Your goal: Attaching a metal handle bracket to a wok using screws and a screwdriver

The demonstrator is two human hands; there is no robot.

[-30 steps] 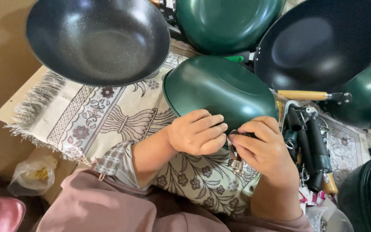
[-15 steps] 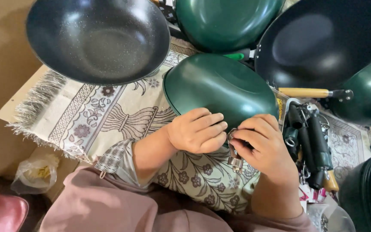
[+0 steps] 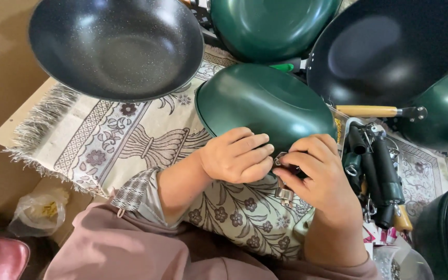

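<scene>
A green wok (image 3: pixel 263 101) lies upside down on a patterned cloth (image 3: pixel 130 137) in front of me. My left hand (image 3: pixel 237 155) is curled against its near rim. My right hand (image 3: pixel 320 173) sits just to the right, fingers pinched on a small metal bracket (image 3: pixel 284 193) at the rim. The fingers hide most of the bracket and whatever my left hand grips.
A dark speckled wok (image 3: pixel 115 46) stands at the upper left. Another green wok (image 3: pixel 270 23), a black wok (image 3: pixel 390 49) and a further green one (image 3: pixel 444 111) ring the back. Black handles (image 3: pixel 374 171) and a wooden handle (image 3: pixel 369 110) lie at right. A plastic bag (image 3: pixel 40 210) sits lower left.
Both hands stay at the wok's near rim; the fingers have shifted only slightly around the small metal part.
</scene>
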